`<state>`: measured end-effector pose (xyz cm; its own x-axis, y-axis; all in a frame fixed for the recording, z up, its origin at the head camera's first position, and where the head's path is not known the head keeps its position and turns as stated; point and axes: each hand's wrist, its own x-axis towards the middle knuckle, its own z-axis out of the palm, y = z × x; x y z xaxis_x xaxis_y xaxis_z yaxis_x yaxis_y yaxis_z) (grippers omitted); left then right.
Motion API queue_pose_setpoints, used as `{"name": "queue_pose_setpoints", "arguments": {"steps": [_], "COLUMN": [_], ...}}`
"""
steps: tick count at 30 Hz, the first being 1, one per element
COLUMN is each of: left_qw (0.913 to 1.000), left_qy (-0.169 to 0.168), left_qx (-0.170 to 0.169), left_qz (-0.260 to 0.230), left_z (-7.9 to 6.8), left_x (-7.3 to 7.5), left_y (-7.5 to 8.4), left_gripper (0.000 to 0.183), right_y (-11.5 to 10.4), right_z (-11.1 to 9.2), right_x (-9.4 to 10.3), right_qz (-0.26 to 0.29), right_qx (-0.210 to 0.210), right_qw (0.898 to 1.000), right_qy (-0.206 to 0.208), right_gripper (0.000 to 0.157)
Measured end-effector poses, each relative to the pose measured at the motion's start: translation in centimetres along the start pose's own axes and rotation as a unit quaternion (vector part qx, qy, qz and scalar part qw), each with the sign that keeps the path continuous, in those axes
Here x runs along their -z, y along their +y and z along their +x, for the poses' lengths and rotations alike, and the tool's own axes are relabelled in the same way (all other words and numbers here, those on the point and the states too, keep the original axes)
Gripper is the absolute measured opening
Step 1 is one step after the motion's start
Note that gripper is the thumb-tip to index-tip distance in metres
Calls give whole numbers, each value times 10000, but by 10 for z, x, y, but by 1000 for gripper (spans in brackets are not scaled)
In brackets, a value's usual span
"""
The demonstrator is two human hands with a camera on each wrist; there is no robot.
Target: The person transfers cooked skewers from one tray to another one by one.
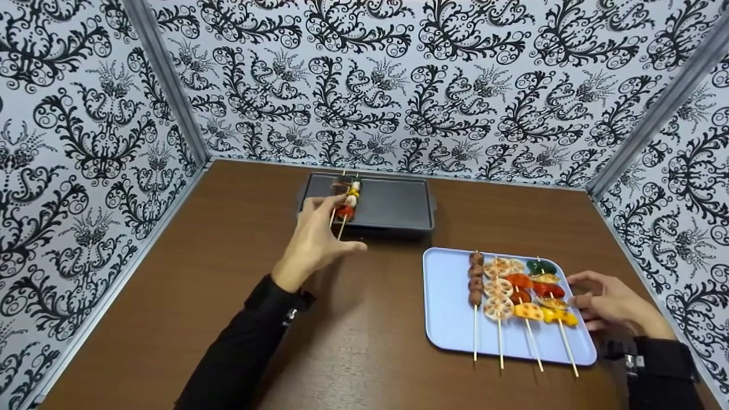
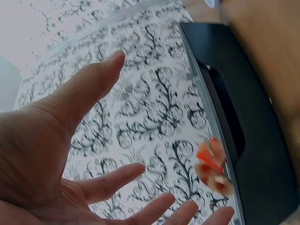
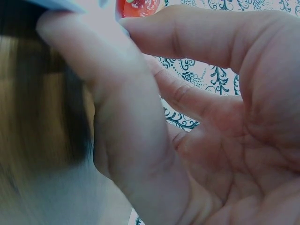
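Your left hand [image 1: 316, 239] hangs by the griddle's near left corner, thumb well apart from spread fingers, nothing between them. Over on the right, your right hand [image 1: 615, 302] pinches the tray's right rim, probably to steady it.

Just beyond those left fingers, a mixed vegetable skewer [image 1: 352, 200] lies on the griddle [image 1: 393, 202], a dark-topped skewer [image 1: 342, 185] just beside it; your fingers partly hide that one. Both sit at the left end, bare sticks jutting over the near edge, which looks handy for gripping and leaves metal free to their right.

Now the lavender tray [image 1: 450, 290], between your hands and nearer the right one: a meatball skewer [image 1: 475, 279], a lotus root skewer [image 1: 499, 288], a red-and-yellow skewer [image 1: 527, 311] and a green-topped skewer [image 1: 560, 316], side by side, sticks toward you, presumably for easy picking. Under it all, the brown tabletop [image 1: 364, 319]; behind, scroll-patterned walls [image 1: 370, 114].
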<state>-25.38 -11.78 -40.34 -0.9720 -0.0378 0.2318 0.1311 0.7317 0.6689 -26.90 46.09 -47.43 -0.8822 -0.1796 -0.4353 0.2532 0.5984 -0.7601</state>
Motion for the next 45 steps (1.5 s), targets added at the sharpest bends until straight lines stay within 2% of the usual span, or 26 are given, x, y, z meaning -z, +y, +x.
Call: {"name": "queue_pose_setpoints", "arguments": {"steps": [9,17,20,30,38,45], "left_qw": [9990,9974,9973,9990,9977,9943], "left_qy": [-78,-54,-56,21,-120,-245], "left_qx": [427,717,724,446,623,769], "left_qz": [85,103,119,26,-222,-700], "left_z": [12,18,21,24,26,27], "left_x": [6,7,6,4,1,0], "left_y": [-22,-35,-39,-48,-51,-52], "left_gripper": [107,100,96,72,55,46], "right_y": [-2,-2,-3,-2,1,0], "right_z": [-1,-2,-2,0,1,0], "right_x": [0,-1,-1,-2,-1,-1], "right_qz": [-55,-69,-95,-70,-80,-126], "right_qx": [66,60,63,81,55,20], "right_qw": [10000,9999,9999,9999,9999,9998], "right_qy": [44,73,86,99,118,155], "right_gripper": [67,66,66,67,68,68]}}
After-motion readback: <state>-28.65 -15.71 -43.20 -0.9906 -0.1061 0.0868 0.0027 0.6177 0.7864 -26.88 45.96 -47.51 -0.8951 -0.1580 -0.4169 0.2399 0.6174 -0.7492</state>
